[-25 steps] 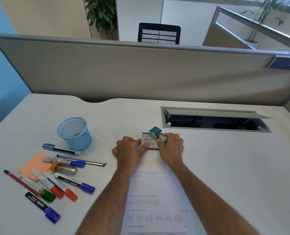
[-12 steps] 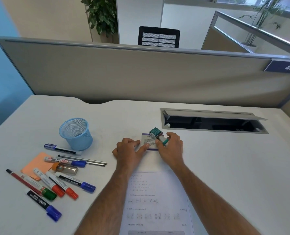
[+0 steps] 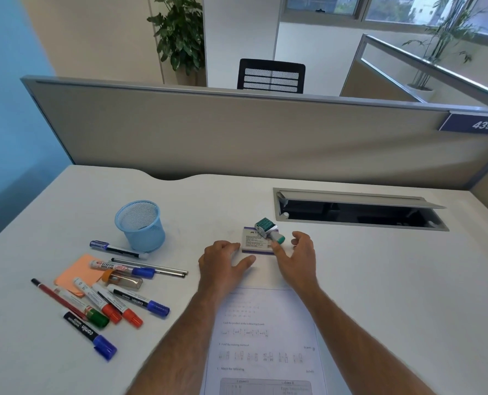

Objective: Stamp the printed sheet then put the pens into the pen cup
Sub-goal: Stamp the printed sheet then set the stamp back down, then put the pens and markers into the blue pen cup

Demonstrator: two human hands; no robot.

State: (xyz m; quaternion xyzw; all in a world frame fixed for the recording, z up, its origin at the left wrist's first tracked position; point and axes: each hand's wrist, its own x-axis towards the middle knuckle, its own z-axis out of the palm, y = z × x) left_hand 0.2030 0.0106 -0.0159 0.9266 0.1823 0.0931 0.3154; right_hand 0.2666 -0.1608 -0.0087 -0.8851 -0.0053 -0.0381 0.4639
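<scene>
A small green-and-white stamp [image 3: 268,230] lies tilted on a purple-edged ink pad box [image 3: 255,244] at mid-desk. My left hand [image 3: 225,266] rests flat with its fingertips at the box's left edge. My right hand [image 3: 298,258] is spread open just right of the box, one fingertip close to the stamp's handle, holding nothing. The printed sheet [image 3: 265,334] lies between my forearms near the front edge. An empty blue mesh pen cup [image 3: 141,225] stands to the left. Several markers [image 3: 114,303] and pens [image 3: 151,269] lie scattered in front of the cup.
An orange sticky-note pad [image 3: 73,273] and a small clear container [image 3: 124,282] lie among the pens. An open cable hatch [image 3: 351,213] is sunk into the desk at the back right. A grey partition [image 3: 237,132] closes the far edge.
My right hand has let go of the stamp and opened, leaving it lying on the box. My left hand has drawn back a little. The camera has tilted up.
</scene>
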